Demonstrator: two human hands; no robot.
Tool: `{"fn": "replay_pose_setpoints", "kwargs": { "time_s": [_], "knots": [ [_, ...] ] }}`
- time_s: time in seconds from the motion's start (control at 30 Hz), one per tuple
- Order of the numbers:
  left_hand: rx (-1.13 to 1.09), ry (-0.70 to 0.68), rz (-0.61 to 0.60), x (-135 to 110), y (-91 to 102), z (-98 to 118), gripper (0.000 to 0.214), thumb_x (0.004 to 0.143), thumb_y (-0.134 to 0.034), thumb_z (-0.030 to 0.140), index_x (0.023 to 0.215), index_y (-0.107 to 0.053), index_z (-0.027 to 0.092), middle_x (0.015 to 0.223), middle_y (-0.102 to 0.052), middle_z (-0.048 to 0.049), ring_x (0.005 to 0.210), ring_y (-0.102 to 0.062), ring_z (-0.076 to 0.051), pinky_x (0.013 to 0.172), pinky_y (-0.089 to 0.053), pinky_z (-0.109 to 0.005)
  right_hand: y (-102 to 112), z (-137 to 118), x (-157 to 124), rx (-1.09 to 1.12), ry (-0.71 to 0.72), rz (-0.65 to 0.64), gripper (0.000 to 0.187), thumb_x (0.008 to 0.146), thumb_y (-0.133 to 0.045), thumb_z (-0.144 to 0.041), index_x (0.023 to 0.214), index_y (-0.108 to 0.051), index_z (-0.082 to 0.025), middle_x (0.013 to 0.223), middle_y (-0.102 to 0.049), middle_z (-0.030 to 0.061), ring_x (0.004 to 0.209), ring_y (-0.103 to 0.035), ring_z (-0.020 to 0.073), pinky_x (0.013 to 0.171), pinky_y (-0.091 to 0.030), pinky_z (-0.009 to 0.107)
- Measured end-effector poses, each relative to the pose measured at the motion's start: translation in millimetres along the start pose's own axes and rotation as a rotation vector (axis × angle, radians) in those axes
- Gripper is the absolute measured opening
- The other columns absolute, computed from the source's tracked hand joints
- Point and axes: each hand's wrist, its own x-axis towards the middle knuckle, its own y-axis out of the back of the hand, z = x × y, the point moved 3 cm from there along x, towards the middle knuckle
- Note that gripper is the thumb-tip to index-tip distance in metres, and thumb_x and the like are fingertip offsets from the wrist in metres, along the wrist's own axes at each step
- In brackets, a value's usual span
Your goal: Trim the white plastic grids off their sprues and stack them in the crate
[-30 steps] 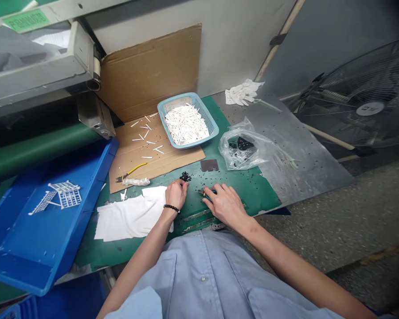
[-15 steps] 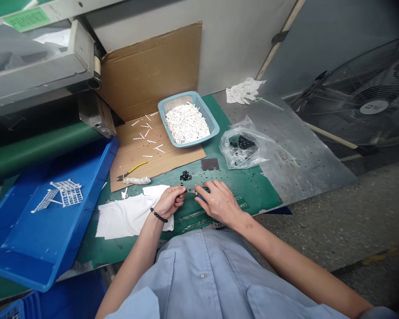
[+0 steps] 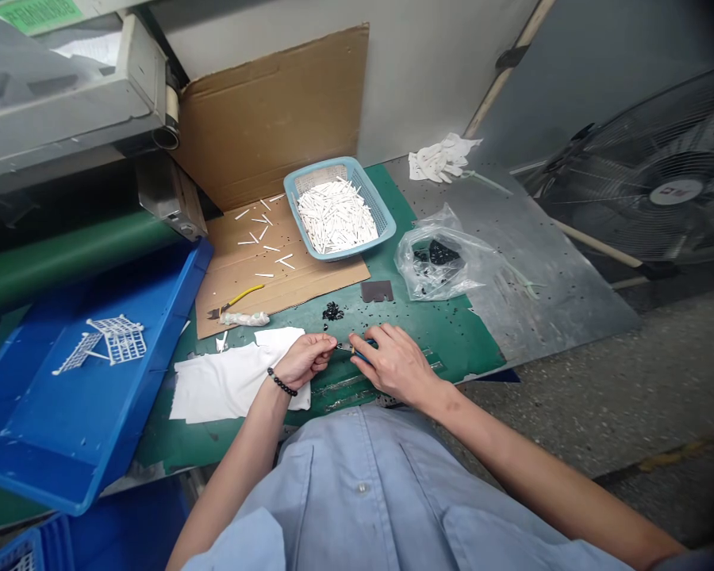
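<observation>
Left hand (image 3: 305,358), bare but for a black beaded bracelet (image 3: 282,381) at the wrist, curls closed, its thumb and fingertips (image 3: 328,341) pinched together on something too small to make out. That pinch sits right at the nose of a small blue-handled cutter (image 3: 360,347), held firmly in the right hand (image 3: 396,365), whose fingers wrap over the handles; whether its blades stand open cannot be told from here. Both hands hover low over a green work mat (image 3: 446,337), with a torn white cloth (image 3: 226,388) spread beside the left hand. With parts this small, bracing both wrists on the mat and making short, slow squeezes looks like the steadiest way to work. Just ahead lie a small heap of black pieces (image 3: 333,311) and a dark notched plate (image 3: 376,291), with loose black crumbs around them. Beyond sit a clear plastic bag (image 3: 437,258) of black pieces, yellow-handled pliers (image 3: 232,301) on flattened cardboard (image 3: 309,279), and a light-blue plastic basket (image 3: 381,214) heaped with white sticks (image 3: 336,214). Off to the left, a blue plastic tray (image 3: 53,420) holds white plastic grids (image 3: 119,341); far right, white gloves (image 3: 443,159) lie before a standing fan (image 3: 648,174).
</observation>
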Motion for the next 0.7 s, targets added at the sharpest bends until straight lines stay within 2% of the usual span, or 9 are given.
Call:
{"fn": "replay_pose_setpoints", "kwargs": {
  "time_s": [0.3, 0.47, 0.57, 0.7],
  "knots": [
    [-0.003, 0.047, -0.030, -2, -3.5, -1, 0.036, 0.069, -0.075, 0.038, 0.065, -0.048, 0.013, 0.054, -0.032, 0.0074, 0.045, -0.021, -0.001, 0.042, -0.011, -0.018, -5, -3, -2, -0.066, 0.037, -0.002, 0.026, 0.098, -0.041, -0.030, 0.110, -0.061, -0.019, 0.081, -0.054, 0.0050, 0.075, -0.045, 0.0182, 0.069, -0.029, 0.031],
    [-0.036, 0.037, -0.025, -4, -8.1, -3, 0.034, 0.070, -0.075, 0.035, 0.064, -0.050, 0.012, 0.054, -0.033, 0.0068, 0.046, -0.022, -0.001, 0.042, -0.014, -0.016, -13, -6, -7, -0.038, 0.000, 0.037, 0.025, 0.098, -0.041, -0.030, 0.104, -0.062, -0.019, 0.076, -0.054, 0.0037, 0.070, -0.047, 0.0163, 0.064, -0.030, 0.029],
    [-0.139, 0.023, -0.006, -4, -5.7, -4, 0.027, 0.070, -0.074, 0.029, 0.069, -0.054, 0.011, 0.057, -0.041, 0.0035, 0.048, -0.031, -0.002, 0.042, -0.020, -0.014, -17, -4, -9, 0.009, -0.040, 0.057, 0.027, 0.098, -0.040, -0.033, 0.109, -0.061, -0.019, 0.079, -0.056, 0.0039, 0.073, -0.048, 0.0167, 0.066, -0.031, 0.028],
    [-0.390, -0.062, 0.023, -7, 6.1, 1, 0.014, 0.068, -0.067, 0.019, 0.072, -0.055, 0.011, 0.069, -0.053, -0.0030, 0.055, -0.043, -0.005, 0.048, -0.034, -0.015, -23, 9, -10, 0.043, -0.145, 0.029, 0.030, 0.098, -0.041, -0.036, 0.115, -0.059, -0.019, 0.091, -0.057, 0.0070, 0.081, -0.048, 0.0187, 0.074, -0.033, 0.029]
  ]
}}
